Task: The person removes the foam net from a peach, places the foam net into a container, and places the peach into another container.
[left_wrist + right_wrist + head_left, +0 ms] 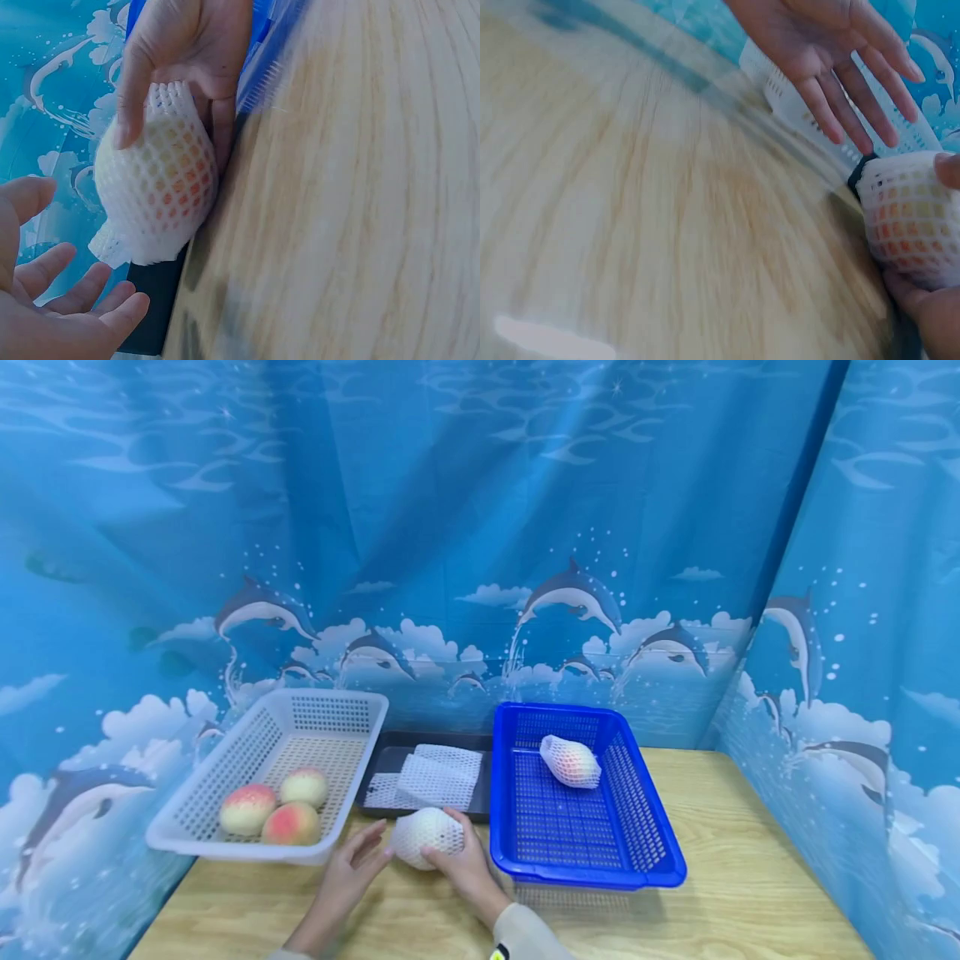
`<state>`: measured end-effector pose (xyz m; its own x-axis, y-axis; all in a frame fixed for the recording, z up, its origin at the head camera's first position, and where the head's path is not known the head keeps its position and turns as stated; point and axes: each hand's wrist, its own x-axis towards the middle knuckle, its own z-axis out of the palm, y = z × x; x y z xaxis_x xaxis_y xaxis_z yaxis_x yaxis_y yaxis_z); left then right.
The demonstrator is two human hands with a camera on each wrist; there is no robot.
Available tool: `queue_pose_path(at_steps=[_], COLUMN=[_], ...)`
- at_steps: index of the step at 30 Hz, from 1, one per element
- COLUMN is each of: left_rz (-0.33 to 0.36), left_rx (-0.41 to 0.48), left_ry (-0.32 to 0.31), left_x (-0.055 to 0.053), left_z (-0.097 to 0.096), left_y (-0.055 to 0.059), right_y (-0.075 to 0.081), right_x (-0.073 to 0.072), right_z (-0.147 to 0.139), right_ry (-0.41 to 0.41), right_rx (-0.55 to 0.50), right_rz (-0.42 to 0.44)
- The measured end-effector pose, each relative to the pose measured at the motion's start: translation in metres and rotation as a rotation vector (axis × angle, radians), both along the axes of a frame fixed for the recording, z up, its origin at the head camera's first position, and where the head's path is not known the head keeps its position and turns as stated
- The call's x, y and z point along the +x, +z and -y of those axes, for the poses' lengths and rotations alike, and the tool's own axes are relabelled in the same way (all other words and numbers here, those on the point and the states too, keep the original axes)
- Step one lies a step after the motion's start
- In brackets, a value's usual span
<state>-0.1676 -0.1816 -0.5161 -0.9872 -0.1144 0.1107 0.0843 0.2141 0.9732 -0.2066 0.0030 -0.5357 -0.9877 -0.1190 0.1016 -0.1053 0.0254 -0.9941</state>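
A peach in a white foam net (427, 838) is gripped by my right hand (470, 865), thumb on one side and fingers on the other. In the left wrist view its red and yellow skin shows through the mesh of the netted peach (161, 176). My left hand (351, 878) is just left of the peach, fingers spread and apart from it; the right wrist view shows that left hand (840, 71) with its palm bare. Behind the hands, a dark tray (386, 745) holds flat white foam nets (442, 777).
At left stands a white basket (337, 700) with bare peaches (291, 823) near its front. To the right, a blue basket (585, 878) contains another netted peach (572, 762). Both baskets rest on the wooden table (720, 860), and a dolphin-print curtain (450, 527) hangs behind.
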Motion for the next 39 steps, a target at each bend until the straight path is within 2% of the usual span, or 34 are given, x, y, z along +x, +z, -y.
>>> queue_pose_path(at_steps=[6,10,13,19,26,30,34,39], left_rz=[0.045,0.063,0.061,0.054,0.063,0.045,0.035,0.045], left_rx=[0.005,0.008,0.009,0.012,0.014,0.014,0.010,0.001], left_ry=[-0.005,-0.009,-0.007,-0.012,-0.024,-0.033,-0.035,-0.030], left_x=[0.001,0.001,0.000,0.000,0.001,0.001,0.001,0.001], left_z=[0.000,-0.001,-0.002,-0.003,-0.002,-0.001,-0.002,-0.002], left_y=[0.000,0.001,0.001,0.000,0.002,0.002,0.002,0.003], right_y=[0.000,0.002,0.001,0.001,0.003,0.003,0.002,0.001], right_x=[0.000,0.000,0.001,0.001,0.001,0.001,0.000,-0.001], right_z=[-0.006,-0.008,-0.009,-0.011,-0.012,-0.012,-0.012,-0.010], right_ry=[0.013,0.005,-0.017,-0.064,-0.072,-0.077,-0.071,-0.095], right_rx=[0.089,0.074,0.046,0.070,0.066,0.074,0.099,0.194], right_rz=[-0.025,-0.054,-0.064,-0.067,-0.048,-0.048,-0.071,-0.138])
